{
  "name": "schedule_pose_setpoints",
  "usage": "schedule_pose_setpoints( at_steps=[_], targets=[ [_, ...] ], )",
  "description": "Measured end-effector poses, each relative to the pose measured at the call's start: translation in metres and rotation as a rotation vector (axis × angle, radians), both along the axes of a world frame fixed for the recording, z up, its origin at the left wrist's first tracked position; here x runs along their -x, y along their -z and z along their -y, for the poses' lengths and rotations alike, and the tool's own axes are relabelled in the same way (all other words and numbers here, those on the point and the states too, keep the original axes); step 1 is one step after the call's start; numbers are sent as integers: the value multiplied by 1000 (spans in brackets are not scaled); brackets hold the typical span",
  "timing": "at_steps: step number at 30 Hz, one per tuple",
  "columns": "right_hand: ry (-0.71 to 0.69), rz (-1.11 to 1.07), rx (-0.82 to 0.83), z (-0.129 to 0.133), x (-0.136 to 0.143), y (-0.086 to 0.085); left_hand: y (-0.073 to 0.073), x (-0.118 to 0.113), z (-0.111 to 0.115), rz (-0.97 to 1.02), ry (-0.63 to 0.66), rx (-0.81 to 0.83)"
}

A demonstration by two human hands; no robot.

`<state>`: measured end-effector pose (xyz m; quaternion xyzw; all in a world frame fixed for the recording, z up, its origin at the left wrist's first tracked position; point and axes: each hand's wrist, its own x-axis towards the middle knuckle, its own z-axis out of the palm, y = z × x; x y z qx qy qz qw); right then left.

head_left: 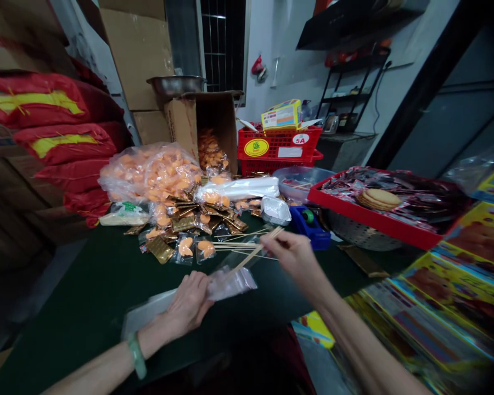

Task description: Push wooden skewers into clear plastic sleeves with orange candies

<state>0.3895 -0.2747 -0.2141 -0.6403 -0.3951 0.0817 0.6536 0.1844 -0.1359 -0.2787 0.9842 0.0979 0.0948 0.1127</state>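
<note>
My left hand (189,300) lies low over the dark green counter (86,323), its back turned up and the wrist coming in from the lower left, with a pale green bangle (136,356) around it. The fingers are curled closed on the clear plastic bags (230,283), which stick out on both sides of my grip. My right hand (295,257) is raised a little higher and farther forward, the forearm slanting in from the lower right. Its thumb and fingers are pinched shut on the upper end of a few thin wooden sticks (251,258).

From that pinch the sticks slope down to the left, their lower ends at the bags, just beside my left fingertips; I can't tell how far inside they reach. Just beyond my fingers, more loose sticks (230,246) lie on the counter, near small packets with orange pieces (206,249) and gold-brown sachets (160,249).
</note>
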Motion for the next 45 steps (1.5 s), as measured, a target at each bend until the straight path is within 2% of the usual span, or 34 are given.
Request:
schedule_pose_setpoints(
  at_steps=[2, 3, 5, 7, 10, 13, 15, 20, 22, 24, 30, 32, 35, 37, 39, 42, 45],
  targets=[
    [144, -24, -91, 12, -24, -21, 7, 7, -5, -53, -8, 21],
    [195, -16, -128, 18, -34, -34, 5, 7, -7, -53, -4, 46],
    [153, 59, -115, 25, -41, -59, -8, 0, -12, 12, 10, 160],
    [-45, 172, -11, 23, -32, -78, -33, -13, -14, 141, 11, 342],
    [-323, 317, 101, 4, -4, -88, -82, -36, -10, 336, 29, 562],
    [-419, 496, 113, -20, 21, -86, -119, -51, -6, 431, 184, 654],
    [-424, 609, 133, -32, 29, -87, -129, -54, -9, 492, 191, 711],
    [-545, 645, 180, -50, 31, -98, -127, -44, -30, 615, 81, 701],
    [-540, 644, 160, -55, 32, -99, -126, -38, -36, 638, 59, 702],
    [-447, 668, 100, -62, 35, -94, -125, -34, -39, 654, 27, 722],
    [1, 901, -147, -85, 44, -68, -122, -28, -46, 669, -19, 894],
    [46, 961, -177, -89, 44, -65, -120, -29, -49, 683, -24, 975],
    [118, 1005, -182, -90, 46, -70, -118, -31, -53, 727, -79, 1071],
    [215, 1050, -229, -86, 52, -75, -118, -33, -53, 762, -138, 1101],
    [223, 1126, -287, -81, 62, -79, -119, -33, -52, 777, -173, 1095],
    [146, 1193, -269, -78, 76, -77, -123, -33, -45, 751, -121, 1022],
    [171, 1158, -185, -80, 77, -68, -127, -31, -36, 701, 0, 920]
  ],
)
